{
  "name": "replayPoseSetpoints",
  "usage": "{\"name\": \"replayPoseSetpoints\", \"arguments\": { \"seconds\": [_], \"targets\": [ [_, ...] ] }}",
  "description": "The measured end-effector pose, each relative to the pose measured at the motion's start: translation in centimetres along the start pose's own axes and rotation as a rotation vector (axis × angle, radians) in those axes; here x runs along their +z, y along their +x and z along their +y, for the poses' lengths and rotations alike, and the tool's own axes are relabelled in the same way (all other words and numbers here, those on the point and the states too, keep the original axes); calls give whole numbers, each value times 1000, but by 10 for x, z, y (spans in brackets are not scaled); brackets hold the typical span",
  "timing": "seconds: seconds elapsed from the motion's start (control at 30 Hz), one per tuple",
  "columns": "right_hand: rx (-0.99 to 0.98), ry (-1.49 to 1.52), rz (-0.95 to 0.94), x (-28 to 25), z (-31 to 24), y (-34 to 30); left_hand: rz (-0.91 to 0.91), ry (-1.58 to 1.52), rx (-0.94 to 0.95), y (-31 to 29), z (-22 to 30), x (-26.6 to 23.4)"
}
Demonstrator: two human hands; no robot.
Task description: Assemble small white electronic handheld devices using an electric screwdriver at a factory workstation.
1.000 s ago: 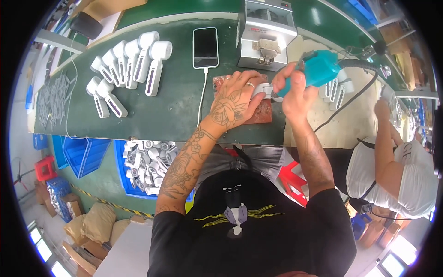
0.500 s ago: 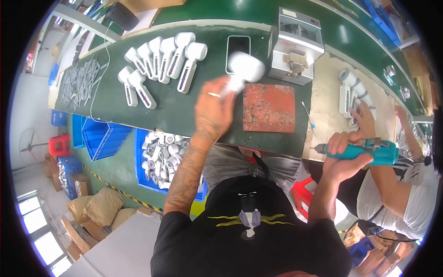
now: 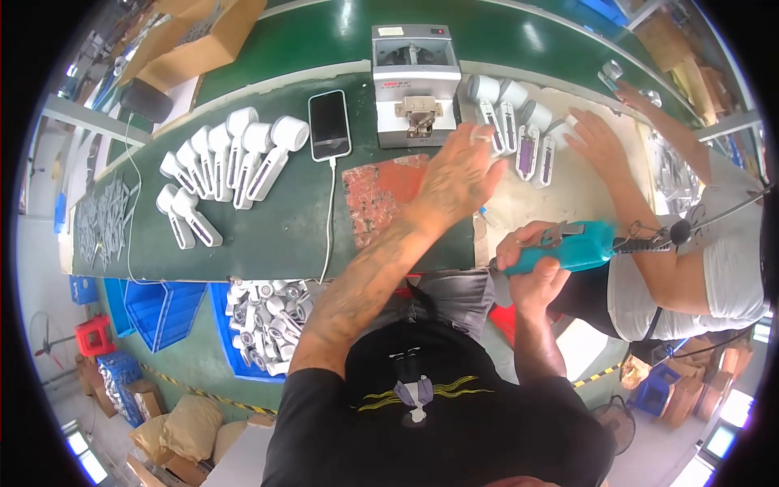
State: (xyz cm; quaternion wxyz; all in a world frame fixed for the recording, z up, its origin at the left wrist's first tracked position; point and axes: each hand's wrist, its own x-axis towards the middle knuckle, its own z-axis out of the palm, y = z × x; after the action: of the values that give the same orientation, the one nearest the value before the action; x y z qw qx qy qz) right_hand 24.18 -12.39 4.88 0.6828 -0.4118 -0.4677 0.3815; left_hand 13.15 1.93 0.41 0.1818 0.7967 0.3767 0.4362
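My left hand [image 3: 461, 172] reaches across to the right, its fingers closed over the handle of a white round-headed handheld unit [image 3: 484, 91]. That unit lies in a small group with several alike [image 3: 527, 154], whose handles show long slots, some purple inside. In my right hand [image 3: 531, 268] is a teal electric screwdriver [image 3: 572, 246], lying sideways with its tip to the left and a coiled cord at its back end. Below my left wrist lies a worn red square pad [image 3: 377, 191], partly hidden by my arm. More white units [image 3: 235, 154] stand in a row at the left.
A grey metal machine [image 3: 415, 89] stands behind my left hand, beside a phone [image 3: 329, 122] on a white cable. Grey strips [image 3: 101, 219] lie piled at far left. A blue crate [image 3: 231, 337] holds white parts. A co-worker's hand [image 3: 596, 138] is close at the right.
My left hand has swung right from above the bench, where it held a white unit, to the right-hand group. The left row shows one more unit. The view has turned right.
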Motion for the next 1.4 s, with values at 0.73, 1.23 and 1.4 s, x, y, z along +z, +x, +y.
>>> {"name": "replayPoseSetpoints", "arguments": {
  "seconds": [0.73,1.23,1.4],
  "targets": [
    [36,-100,3,-18,-1,3,-48,-4,-243,-27,23,-50],
    [-54,65,-117,51,19,81,-86,-6,-42,-60,-27,-83],
    [-122,-35,-82,87,36,120,-188,-18,-71,-60,-31,-98]
  ]
}}
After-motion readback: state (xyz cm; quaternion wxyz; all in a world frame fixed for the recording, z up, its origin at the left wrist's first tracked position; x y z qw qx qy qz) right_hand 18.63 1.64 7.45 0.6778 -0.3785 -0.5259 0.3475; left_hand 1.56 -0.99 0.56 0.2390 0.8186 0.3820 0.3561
